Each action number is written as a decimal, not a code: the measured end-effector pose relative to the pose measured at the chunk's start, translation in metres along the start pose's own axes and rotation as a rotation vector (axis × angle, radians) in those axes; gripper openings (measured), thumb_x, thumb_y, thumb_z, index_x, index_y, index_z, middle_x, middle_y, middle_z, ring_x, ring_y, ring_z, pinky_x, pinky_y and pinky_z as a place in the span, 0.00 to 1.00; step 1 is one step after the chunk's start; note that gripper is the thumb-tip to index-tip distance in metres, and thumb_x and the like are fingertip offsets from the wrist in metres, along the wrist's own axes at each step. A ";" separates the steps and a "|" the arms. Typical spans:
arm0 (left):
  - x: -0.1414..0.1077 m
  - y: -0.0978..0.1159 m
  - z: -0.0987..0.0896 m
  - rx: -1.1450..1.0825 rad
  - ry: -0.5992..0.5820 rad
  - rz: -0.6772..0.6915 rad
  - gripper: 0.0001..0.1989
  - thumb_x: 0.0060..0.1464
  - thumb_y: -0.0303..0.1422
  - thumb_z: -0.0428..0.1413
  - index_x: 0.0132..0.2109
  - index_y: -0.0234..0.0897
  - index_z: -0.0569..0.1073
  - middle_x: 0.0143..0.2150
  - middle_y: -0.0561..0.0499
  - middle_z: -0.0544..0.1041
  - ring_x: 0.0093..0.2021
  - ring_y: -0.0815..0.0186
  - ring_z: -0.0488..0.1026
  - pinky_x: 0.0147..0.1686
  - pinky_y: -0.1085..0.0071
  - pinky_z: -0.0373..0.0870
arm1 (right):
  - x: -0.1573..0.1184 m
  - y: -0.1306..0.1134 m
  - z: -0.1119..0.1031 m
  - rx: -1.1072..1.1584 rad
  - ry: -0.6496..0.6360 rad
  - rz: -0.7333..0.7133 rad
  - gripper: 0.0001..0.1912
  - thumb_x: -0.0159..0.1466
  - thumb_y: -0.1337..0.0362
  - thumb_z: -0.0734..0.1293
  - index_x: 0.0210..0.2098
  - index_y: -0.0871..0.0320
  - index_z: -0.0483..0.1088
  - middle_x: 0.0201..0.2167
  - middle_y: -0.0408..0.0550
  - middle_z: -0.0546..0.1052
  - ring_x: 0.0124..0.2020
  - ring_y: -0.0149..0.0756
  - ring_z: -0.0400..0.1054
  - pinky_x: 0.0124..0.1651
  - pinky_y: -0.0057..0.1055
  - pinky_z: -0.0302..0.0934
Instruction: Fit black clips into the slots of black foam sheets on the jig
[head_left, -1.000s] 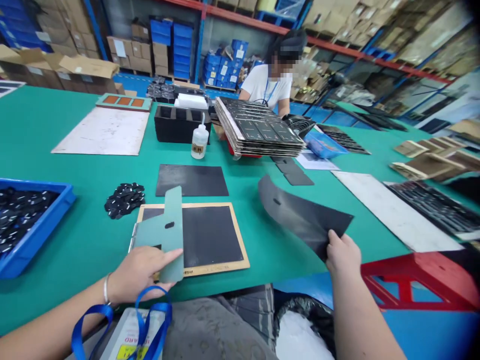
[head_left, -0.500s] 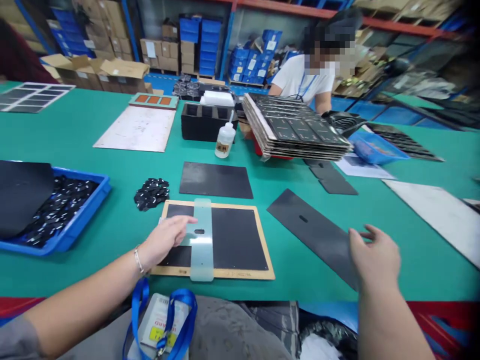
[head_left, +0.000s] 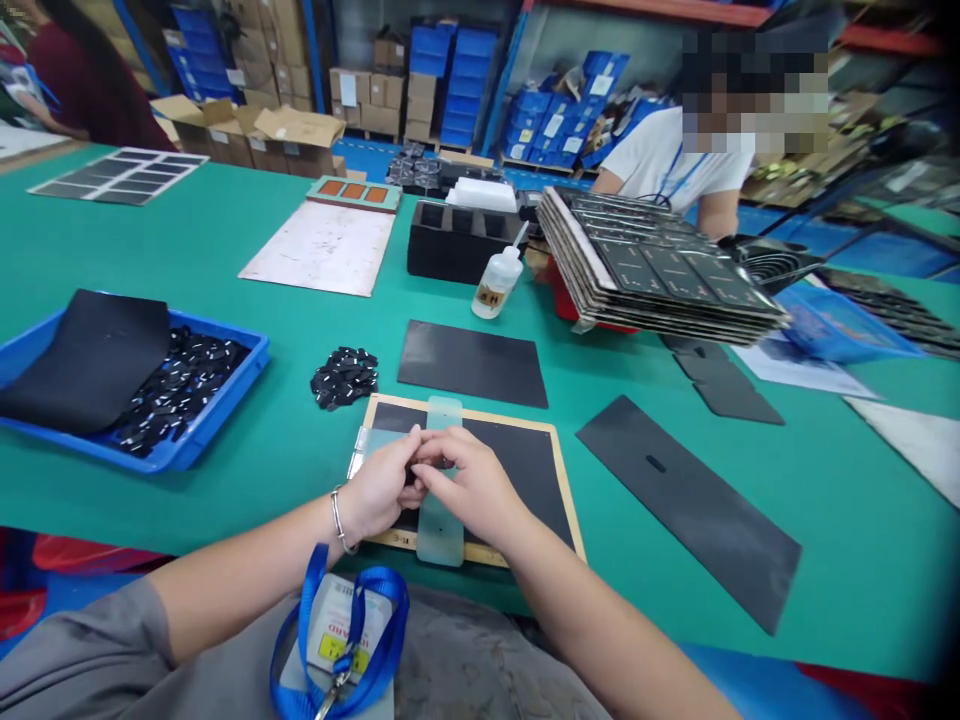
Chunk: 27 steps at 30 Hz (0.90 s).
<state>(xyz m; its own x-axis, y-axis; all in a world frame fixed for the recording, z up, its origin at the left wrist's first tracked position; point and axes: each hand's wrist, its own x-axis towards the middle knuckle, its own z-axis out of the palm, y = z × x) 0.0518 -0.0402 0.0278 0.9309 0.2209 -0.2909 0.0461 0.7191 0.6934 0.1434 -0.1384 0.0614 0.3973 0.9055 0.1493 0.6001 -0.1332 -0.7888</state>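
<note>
My left hand (head_left: 384, 487) and my right hand (head_left: 466, 480) meet above a wood-edged board (head_left: 568, 490) with a dark face. Fingers of both are bent and closed together; a small dark bit shows between them, too hidden to name. Under the hands, a translucent greenish plastic strip (head_left: 440, 535) lies across the board, with a side arm reaching to a metal hinge (head_left: 358, 452) at the left edge. Left of the board is a pile of small black pieces (head_left: 345, 377). A long dark sheet (head_left: 705, 510) with a small black piece (head_left: 655, 464) on it lies to the right.
A blue tray (head_left: 259, 352) of black pieces, partly covered by a black sheet (head_left: 97, 360), stands left. Behind the board are a dark sheet (head_left: 472, 362), a squeeze bottle (head_left: 497, 283) and stacked panels (head_left: 660, 255). A person in a white shirt (head_left: 649, 150) sits across the table.
My right hand has left the long dark sheet and come over to my left hand above the board. My left fingers, earlier stretched over the strip, are now bent. The camera has turned left.
</note>
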 end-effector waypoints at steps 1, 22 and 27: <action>-0.001 0.000 -0.002 -0.008 -0.006 -0.003 0.22 0.57 0.49 0.47 0.46 0.34 0.69 0.16 0.60 0.55 0.13 0.78 0.46 0.15 0.80 0.40 | 0.001 0.002 0.000 0.021 0.003 0.020 0.04 0.57 0.69 0.65 0.28 0.55 0.71 0.33 0.43 0.71 0.34 0.32 0.65 0.38 0.30 0.60; -0.005 -0.009 0.012 0.788 0.192 0.289 0.12 0.48 0.38 0.57 0.27 0.33 0.73 0.25 0.52 0.73 0.28 0.69 0.66 0.30 0.73 0.62 | -0.037 0.024 0.004 0.682 0.238 0.276 0.07 0.56 0.61 0.65 0.31 0.57 0.66 0.26 0.41 0.67 0.28 0.29 0.60 0.32 0.27 0.56; -0.007 -0.006 0.017 1.032 0.147 0.270 0.11 0.49 0.37 0.54 0.28 0.33 0.74 0.24 0.52 0.73 0.27 0.68 0.66 0.27 0.73 0.61 | -0.036 0.028 -0.009 0.421 0.161 0.237 0.08 0.58 0.60 0.64 0.27 0.58 0.65 0.25 0.42 0.67 0.29 0.31 0.60 0.32 0.27 0.56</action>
<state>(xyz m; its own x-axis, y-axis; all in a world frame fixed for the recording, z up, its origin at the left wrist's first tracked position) 0.0513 -0.0576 0.0368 0.9064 0.4159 -0.0735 0.1931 -0.2534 0.9479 0.1521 -0.1783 0.0388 0.6103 0.7922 0.0009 0.1620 -0.1237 -0.9790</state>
